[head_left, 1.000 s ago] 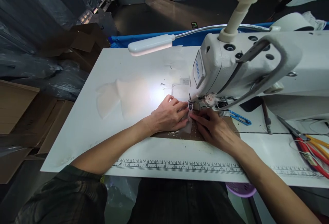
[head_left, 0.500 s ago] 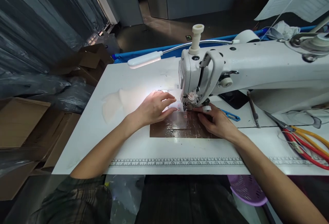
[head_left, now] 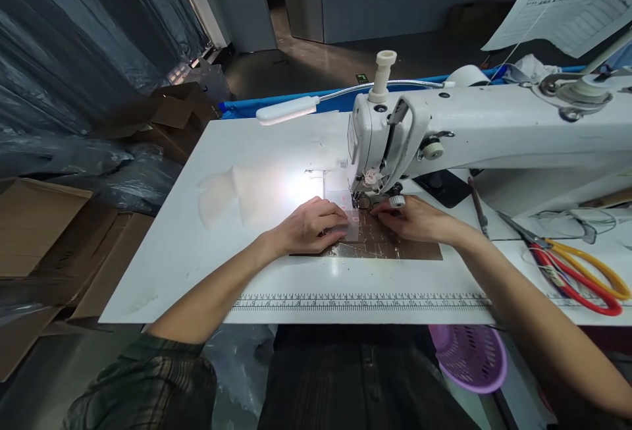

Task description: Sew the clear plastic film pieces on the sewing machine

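Note:
A white sewing machine [head_left: 363,134] reaches in from the right, its presser foot [head_left: 356,202] down by the work. Beneath it lies a shiny brown sheet [head_left: 390,245], with a clear plastic piece [head_left: 351,226] on top bearing small reddish marks. My left hand [head_left: 316,226] has its fingers bent and drawn together on the left edge of the plastic piece, holding it against the sheet. My right hand [head_left: 419,218] is closed at the fingertips just right of the presser foot, over the brown sheet's far part; what it pinches is hidden.
Red and yellow-handled scissors [head_left: 567,259] lie at right, near a black phone-like slab [head_left: 444,188]. A lit lamp [head_left: 287,111] hangs over the white table [head_left: 162,252]. A printed ruler [head_left: 365,302] runs along the front edge. Cardboard boxes [head_left: 44,226] stand at left.
My left hand has come down and nearer to me, its spread fingers drawing together on the plastic piece. My right hand stays by the presser foot. The view has shifted slightly.

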The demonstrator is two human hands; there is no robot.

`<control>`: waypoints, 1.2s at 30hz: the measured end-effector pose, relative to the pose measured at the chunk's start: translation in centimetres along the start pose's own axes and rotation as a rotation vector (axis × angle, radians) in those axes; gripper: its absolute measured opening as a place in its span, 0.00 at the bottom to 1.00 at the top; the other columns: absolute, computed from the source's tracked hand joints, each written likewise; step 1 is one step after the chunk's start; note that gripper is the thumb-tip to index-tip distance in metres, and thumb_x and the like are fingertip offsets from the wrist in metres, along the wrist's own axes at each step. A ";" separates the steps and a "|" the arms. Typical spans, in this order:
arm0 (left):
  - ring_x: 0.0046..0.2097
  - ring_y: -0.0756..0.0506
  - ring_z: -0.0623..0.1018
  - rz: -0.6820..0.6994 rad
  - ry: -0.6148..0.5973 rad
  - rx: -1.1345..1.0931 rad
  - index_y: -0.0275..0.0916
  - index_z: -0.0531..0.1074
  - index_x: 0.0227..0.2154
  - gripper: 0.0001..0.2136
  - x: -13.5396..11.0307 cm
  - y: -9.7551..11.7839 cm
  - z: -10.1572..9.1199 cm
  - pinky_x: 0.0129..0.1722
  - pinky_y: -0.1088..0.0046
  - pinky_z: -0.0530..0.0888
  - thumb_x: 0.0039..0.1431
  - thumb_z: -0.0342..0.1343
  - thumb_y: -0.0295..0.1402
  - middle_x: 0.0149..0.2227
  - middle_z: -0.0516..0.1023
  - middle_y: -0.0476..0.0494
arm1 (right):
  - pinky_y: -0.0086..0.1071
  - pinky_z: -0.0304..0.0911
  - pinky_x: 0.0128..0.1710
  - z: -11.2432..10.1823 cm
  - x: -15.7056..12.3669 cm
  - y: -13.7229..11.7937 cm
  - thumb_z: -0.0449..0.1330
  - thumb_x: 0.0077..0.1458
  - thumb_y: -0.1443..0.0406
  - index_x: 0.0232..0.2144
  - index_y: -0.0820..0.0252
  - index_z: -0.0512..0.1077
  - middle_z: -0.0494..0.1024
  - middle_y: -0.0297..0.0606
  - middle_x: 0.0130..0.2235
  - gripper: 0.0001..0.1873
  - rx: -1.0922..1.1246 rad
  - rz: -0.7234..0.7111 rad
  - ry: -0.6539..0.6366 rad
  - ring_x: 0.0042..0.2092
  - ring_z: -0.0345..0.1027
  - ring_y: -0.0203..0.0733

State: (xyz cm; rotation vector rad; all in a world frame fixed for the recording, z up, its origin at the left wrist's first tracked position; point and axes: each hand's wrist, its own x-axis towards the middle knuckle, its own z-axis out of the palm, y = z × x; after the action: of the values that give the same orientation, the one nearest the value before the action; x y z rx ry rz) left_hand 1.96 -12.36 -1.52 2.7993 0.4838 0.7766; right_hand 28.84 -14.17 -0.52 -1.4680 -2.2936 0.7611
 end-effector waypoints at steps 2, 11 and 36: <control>0.40 0.45 0.79 -0.007 0.046 0.028 0.35 0.75 0.41 0.07 -0.1 0.0 0.3 0.39 0.64 0.75 0.64 0.54 0.29 0.41 0.80 0.39 | 0.34 0.64 0.35 0.6 0.3 0.1 0.54 0.56 0.65 0.39 0.57 0.77 0.80 0.37 0.34 0.13 -0.012 0.055 0.090 0.33 0.71 0.43; 0.38 0.45 0.79 0.065 0.086 0.020 0.35 0.75 0.39 0.07 -0.3 0.0 1.2 0.36 0.63 0.77 0.61 0.52 0.24 0.40 0.80 0.38 | 0.34 0.62 0.35 3.5 -0.8 -0.2 0.52 0.58 0.65 0.50 0.52 0.76 0.79 0.39 0.42 0.20 -0.114 -0.132 0.186 0.32 0.69 0.39; 0.35 0.43 0.73 0.214 -0.205 0.165 0.37 0.75 0.30 0.09 1.5 -0.5 0.8 0.37 0.62 0.69 0.58 0.50 0.33 0.34 0.78 0.40 | 0.34 0.57 0.28 3.3 -1.3 -1.0 0.53 0.60 0.62 0.56 0.48 0.73 0.76 0.44 0.49 0.23 -0.445 -0.140 0.120 0.34 0.69 0.44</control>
State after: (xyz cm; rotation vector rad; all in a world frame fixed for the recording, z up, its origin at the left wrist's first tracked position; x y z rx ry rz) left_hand 3.46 -11.45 -1.58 3.0779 0.2250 0.4979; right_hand 26.87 -16.53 -2.60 -1.4517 -2.5441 0.1193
